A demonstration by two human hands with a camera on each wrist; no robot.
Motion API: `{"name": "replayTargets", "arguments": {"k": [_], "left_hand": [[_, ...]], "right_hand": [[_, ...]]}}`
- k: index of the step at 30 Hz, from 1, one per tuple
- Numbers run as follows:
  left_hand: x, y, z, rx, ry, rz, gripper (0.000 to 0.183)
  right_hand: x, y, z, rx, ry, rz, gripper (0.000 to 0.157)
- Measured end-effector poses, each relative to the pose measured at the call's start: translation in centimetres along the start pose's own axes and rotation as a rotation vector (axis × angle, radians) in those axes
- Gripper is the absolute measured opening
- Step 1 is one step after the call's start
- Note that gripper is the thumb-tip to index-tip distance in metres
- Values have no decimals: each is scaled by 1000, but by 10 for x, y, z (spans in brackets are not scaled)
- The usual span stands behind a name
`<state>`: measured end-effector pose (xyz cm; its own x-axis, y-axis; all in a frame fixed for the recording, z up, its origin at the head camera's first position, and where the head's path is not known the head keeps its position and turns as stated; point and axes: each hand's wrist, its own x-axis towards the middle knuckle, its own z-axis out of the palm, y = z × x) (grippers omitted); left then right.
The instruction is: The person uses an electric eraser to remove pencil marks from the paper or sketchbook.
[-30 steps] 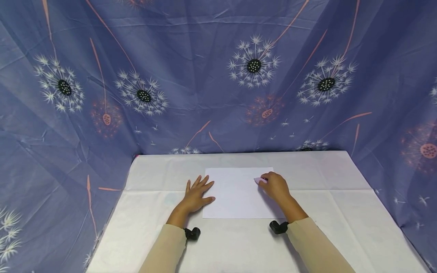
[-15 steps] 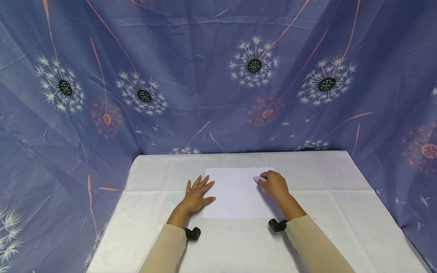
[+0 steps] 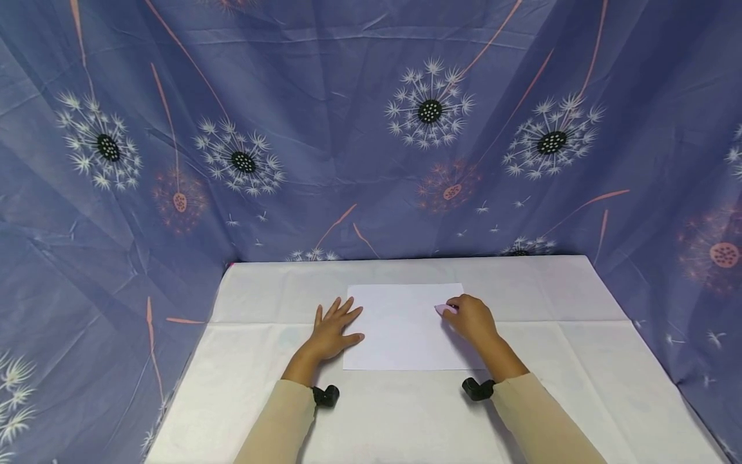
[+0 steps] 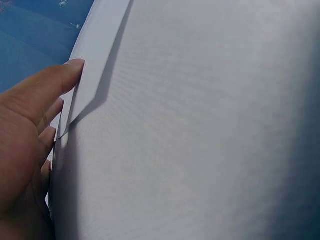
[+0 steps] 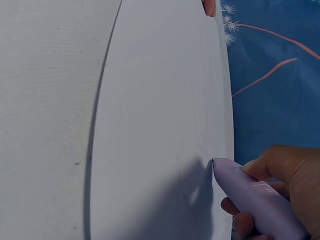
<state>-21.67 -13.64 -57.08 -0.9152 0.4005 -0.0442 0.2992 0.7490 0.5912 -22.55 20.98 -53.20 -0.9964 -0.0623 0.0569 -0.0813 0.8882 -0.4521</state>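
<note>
A white sheet of paper (image 3: 400,335) lies in the middle of the table. My left hand (image 3: 329,333) rests with spread fingers over its left edge; in the left wrist view the thumb (image 4: 70,75) touches the paper's edge. Near the sheet's right side, my right hand (image 3: 472,319) grips a lavender utility knife (image 5: 255,200) with a tapered nose and small dark tip. That tip points left, at or just above the paper; I cannot tell if it touches. Faint thin lines show on the paper in the right wrist view. Part of the knife is hidden by the fingers.
A white cloth (image 3: 394,419) with fold creases covers the table. Behind and at both sides hangs a blue curtain (image 3: 324,129) with dandelion prints. Each wrist wears a small black camera, such as the right one (image 3: 478,389).
My right hand, holding the utility knife, first shifted slightly left, then moved back right and a little nearer. The left hand and the paper stay in place.
</note>
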Motion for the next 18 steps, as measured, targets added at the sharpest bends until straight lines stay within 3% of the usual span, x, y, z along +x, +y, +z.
{"name": "replayTargets", "arguments": {"k": [18], "left_hand": [[0, 0, 0, -1, -1, 2, 66]], "right_hand": [[-4, 0, -1, 7, -3, -16, 28]]}}
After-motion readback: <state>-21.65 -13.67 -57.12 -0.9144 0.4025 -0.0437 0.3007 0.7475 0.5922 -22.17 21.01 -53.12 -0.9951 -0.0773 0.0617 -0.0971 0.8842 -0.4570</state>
